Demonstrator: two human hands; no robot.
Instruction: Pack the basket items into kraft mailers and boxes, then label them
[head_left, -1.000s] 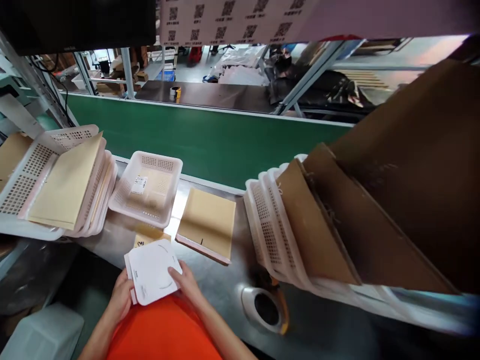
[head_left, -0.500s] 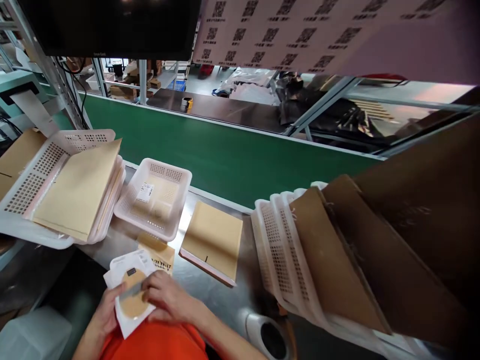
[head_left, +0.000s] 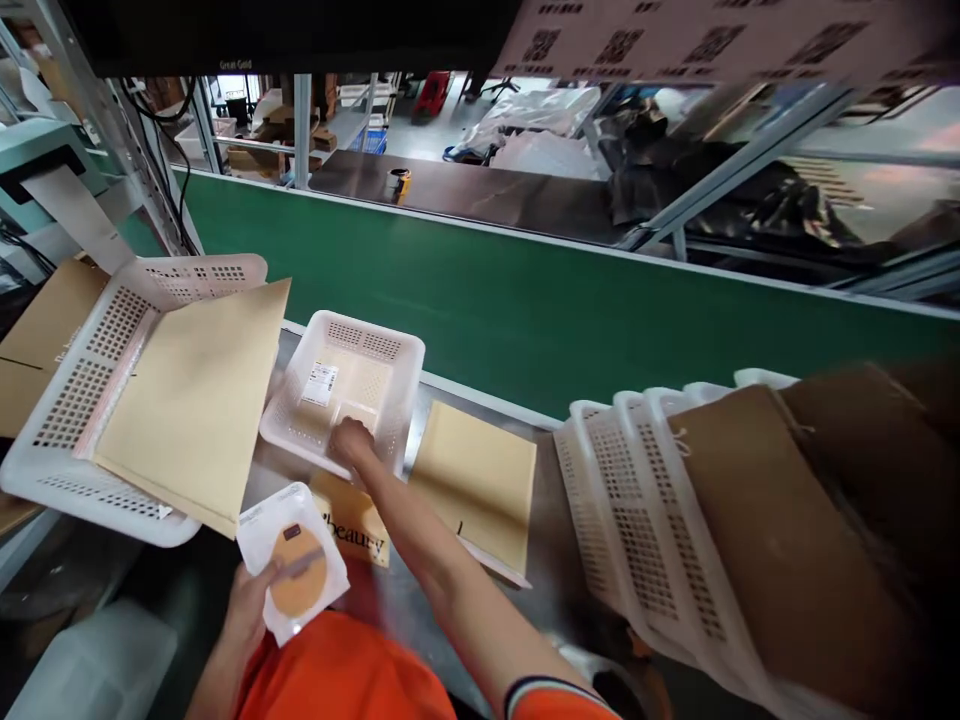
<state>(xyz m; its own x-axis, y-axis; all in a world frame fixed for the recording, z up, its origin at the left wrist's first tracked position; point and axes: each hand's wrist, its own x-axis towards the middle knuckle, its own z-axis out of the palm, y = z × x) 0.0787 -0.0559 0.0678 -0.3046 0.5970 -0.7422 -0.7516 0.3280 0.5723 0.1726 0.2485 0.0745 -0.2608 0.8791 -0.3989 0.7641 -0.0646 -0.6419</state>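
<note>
My left hand [head_left: 247, 605] holds a flat white packet [head_left: 330, 575] by its left edge, thumb on top. An orange-tan oval with a small dark label and a greyish band across it shows on the packet. My right hand [head_left: 351, 440] reaches into a small white perforated basket [head_left: 411, 385], its fingers curled down at the near side; what they grip, if anything, is hidden. A white printed label [head_left: 320, 383] and pale flat packs lie in that basket. Under my right forearm is a tan card [head_left: 367, 515] printed "beauty".
On the left, a larger white basket [head_left: 52, 490] bears kraft padded envelopes [head_left: 199, 385]. Another stack of kraft envelopes [head_left: 480, 480] lies right of my arm. Nested white baskets with cardboard [head_left: 645, 510] stand at right. Behind runs a green conveyor belt [head_left: 525, 310].
My right hand has left the white packet and moved forward into the small basket. The left hand keeps the packet, now turned a little. The head view has shifted.
</note>
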